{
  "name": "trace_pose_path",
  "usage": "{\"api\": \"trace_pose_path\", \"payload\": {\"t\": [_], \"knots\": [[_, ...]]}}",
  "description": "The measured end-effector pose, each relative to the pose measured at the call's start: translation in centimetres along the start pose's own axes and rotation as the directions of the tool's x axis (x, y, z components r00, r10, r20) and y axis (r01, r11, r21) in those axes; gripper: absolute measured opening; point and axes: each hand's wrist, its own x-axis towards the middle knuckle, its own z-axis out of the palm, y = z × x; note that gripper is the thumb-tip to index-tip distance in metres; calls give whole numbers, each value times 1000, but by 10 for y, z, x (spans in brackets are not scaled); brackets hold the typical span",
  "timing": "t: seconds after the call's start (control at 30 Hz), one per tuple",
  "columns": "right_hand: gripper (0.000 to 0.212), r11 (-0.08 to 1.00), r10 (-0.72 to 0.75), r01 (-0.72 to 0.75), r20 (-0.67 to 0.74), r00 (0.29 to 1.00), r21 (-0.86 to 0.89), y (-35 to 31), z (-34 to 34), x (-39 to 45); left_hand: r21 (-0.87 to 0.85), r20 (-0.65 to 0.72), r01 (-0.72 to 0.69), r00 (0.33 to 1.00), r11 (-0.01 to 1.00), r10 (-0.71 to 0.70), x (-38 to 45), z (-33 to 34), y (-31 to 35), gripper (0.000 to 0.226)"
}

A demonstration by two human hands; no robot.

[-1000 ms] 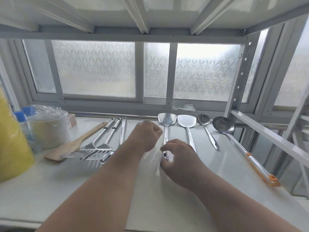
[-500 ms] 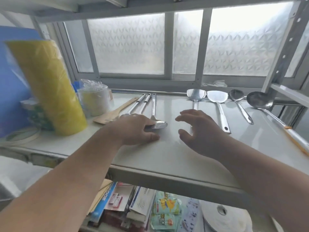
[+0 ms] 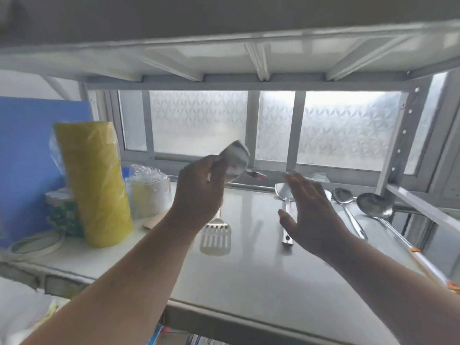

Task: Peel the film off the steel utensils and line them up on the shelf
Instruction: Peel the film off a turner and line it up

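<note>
gripping a blurred steel utensil (image 3: 235, 161), left hand (image 3: 199, 192) raised; no legible writing.

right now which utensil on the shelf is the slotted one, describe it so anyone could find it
Start at the tall yellow roll on the white shelf. To its right, below the left hand, lies the slotted turner. It alone has slits in its flat blade.

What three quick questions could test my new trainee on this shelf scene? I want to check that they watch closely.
1. True or false: the left hand holds a steel spoon up off the shelf.
2. Which utensil lies nearest the yellow roll? A) slotted turner B) ladle
3. Fill in: the right hand is ____, holding nothing.

Key: 1 true; 2 A; 3 open
</note>
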Motion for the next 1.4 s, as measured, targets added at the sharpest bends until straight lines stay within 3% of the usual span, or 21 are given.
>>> {"api": "trace_pose_path", "payload": {"t": [0.07,0.17,0.2,0.3,0.4,0.47,0.57,0.63,0.7,0.77,0.83,0.9,1.0,1.07,1.23,1.4], "knots": [[84,999,40,-40,-37,999,-17,10,-6,10,-225,-44,187,978,956,-202,15,1,5,30],[81,988,111,-118,-69,991,-103,23,-12,16,-628,83,423,870,653,-485,27,3,8,26],[73,977,130,-143,-87,988,-161,27,-12,16,-701,144,457,843,548,-519,29,3,8,19],[27,947,122,-157,-142,982,-279,34,-13,12,-775,225,498,793,390,-566,31,3,4,15],[10,977,86,-108,-127,988,-182,36,-11,2,-819,304,515,763,253,-571,32,6,-1,26],[10,992,124,-124,-46,991,4,26,-10,-4,-804,390,544,788,242,-476,30,15,-4,51],[10,949,218,-229,71,973,218,5,-4,-6,-642,553,680,730,353,-401,19,39,-3,66],[15,873,292,-329,155,944,361,-15,-2,-3,-513,614,724,685,461,-393,10,58,-3,44],[24,739,361,-447,265,894,504,-34,-2,-1,-499,599,724,686,477,-413,6,72,0,13],[34,571,392,-549,385,836,611,-51,-4,0,-533,572,718,695,447,-436,7,78,-1,14],[30,484,386,-582,438,812,654,-61,-5,0,-513,548,716,697,472,-462,13,81,-5,21],[18,515,384,-557,405,830,652,-66,0,-2,-454,539,738,673,499,-506,20,83,-11,23],[49,786,277,-417,344,897,456,-69,10,-11,-370,527,806,592,463,-609,30,93,-26,14],[60,921,164,-284,397,903,265,-72,17,-17,-290,524,853,521,434,-673,32,100,-38,15],[37,958,152,-244,457,876,149,-72,35,-17,-107,547,918,375,382,-749,23,124,-53,16],[37,980,174,-198,503,847,-5,-65,51,-12,55,565,881,360,469,-743,18,142,-83,19]]}}
